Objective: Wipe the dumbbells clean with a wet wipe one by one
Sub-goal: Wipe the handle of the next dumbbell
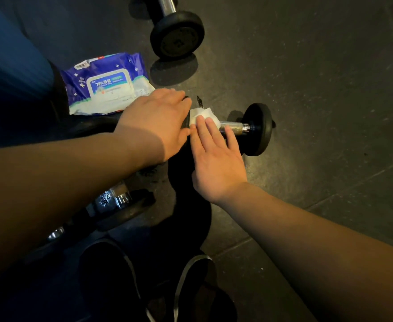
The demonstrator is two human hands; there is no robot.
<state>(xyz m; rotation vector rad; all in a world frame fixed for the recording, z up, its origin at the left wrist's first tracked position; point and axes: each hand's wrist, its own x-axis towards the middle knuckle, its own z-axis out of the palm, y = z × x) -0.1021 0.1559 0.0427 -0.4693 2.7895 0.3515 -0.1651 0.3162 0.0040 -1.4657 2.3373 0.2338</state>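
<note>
Dumbbells lie scattered on a dark rubber floor (318,77), and the nearest one (121,203) sits at lower left, partly hidden under the left forearm, its chrome handle catching light beside a black plate. Nearer still, two dark shoes (111,275) with pale edging show at the bottom of the view. In the middle lies the dumbbell being wiped (258,129), its handle running left to right. The right hand (216,159) rests on that handle with fingers straight and spread, pressing a folded white wet wipe (202,113) against the bar near its left end. The left hand (158,119) covers the left plate, palm down; its fingers seem to curl over the plate's edge, though the fingertips are hidden. Just beyond the left hand lies a blue and white pack of wipes (107,84), flat on the floor. Farthest off, at the top, a third dumbbell (176,36) lies with one black plate facing the camera.
</note>
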